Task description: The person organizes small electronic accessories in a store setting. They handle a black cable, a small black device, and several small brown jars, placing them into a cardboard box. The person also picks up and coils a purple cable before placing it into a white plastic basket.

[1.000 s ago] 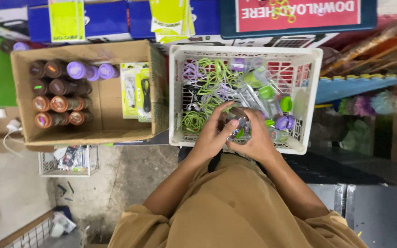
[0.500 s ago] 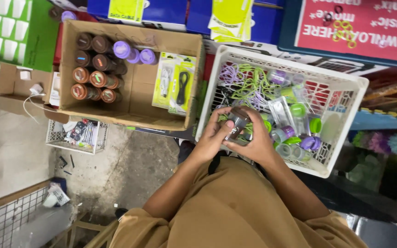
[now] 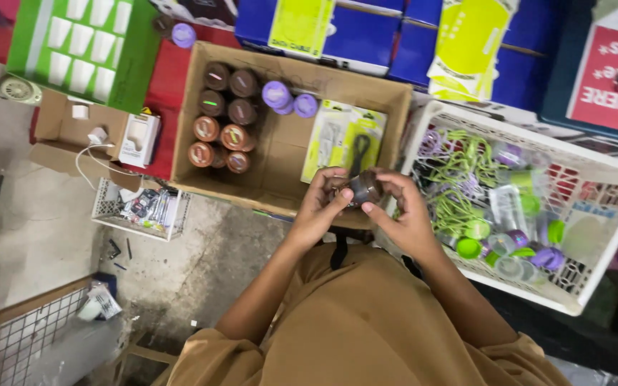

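Between both hands, just over the near rim of the cardboard box [image 3: 291, 154], sits a small round dark case [image 3: 363, 189] with a clear face. The left hand [image 3: 321, 207] closes on its left side, thumb on top; the right hand [image 3: 403, 214] closes on its right side, forefinger across the near edge. So each grip is shut on the case, and neither palm is free.

To handle it well, I judge the fingertips should press evenly on opposite edges, with the case kept level and held over the box so nothing that slips can fall to the floor. A twist or a press on the lid would go better with one hand steadying while the other works.

Inside the cardboard box, at its left end, stand rows of round brown-topped cases [image 3: 220, 118], touching one another, with a few purple-topped cases [image 3: 285, 98] beside them. A yellow-green blister pack [image 3: 345, 141] with a dark cord lies flat at the box's right end, just beyond the hands.

Right of the box, touching it, a white plastic basket [image 3: 574, 300] holds a loose tangle of green and purple cables [image 3: 466, 179] and small clear cases with green or purple lids [image 3: 498, 239]. Farther left on the floor, a small wire tray [image 3: 141, 211] holds odd bits.
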